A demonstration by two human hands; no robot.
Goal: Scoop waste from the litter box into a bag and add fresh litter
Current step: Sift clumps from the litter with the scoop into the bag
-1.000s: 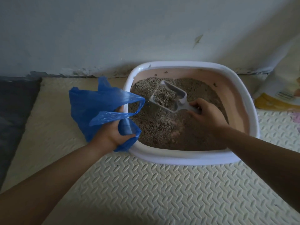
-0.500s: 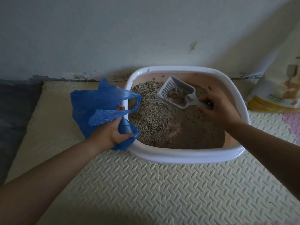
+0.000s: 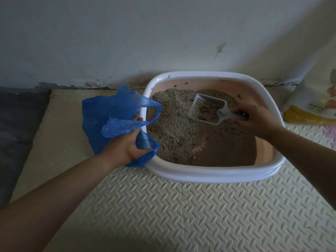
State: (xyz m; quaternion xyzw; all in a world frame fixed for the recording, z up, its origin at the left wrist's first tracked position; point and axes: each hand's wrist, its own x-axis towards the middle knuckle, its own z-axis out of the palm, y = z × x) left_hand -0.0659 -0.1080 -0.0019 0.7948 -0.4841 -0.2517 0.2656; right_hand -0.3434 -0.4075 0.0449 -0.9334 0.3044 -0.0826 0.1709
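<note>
In the head view the box (image 3: 214, 174), white-rimmed with a pink inside, stands on a cream ribbed mat (image 3: 181, 206) against the wall (image 3: 145, 33). Grey-brown litter (image 3: 178, 131) covers most of its floor. Over the far right part of the box the right hand (image 3: 258, 119) has its fingers curled round the handle of the grey scoop (image 3: 205, 110). The scoop's slotted end points to the box's far left, and brownish clumps lie in its pan. Whether the pan touches the litter cannot be told. Just left of the box the left hand (image 3: 125, 146) grips the blue bag (image 3: 101, 113), fingers bunched round the plastic, one handle loop drooping over the box's left rim. A white and yellow sack (image 3: 312, 102) stands right of the box.
</note>
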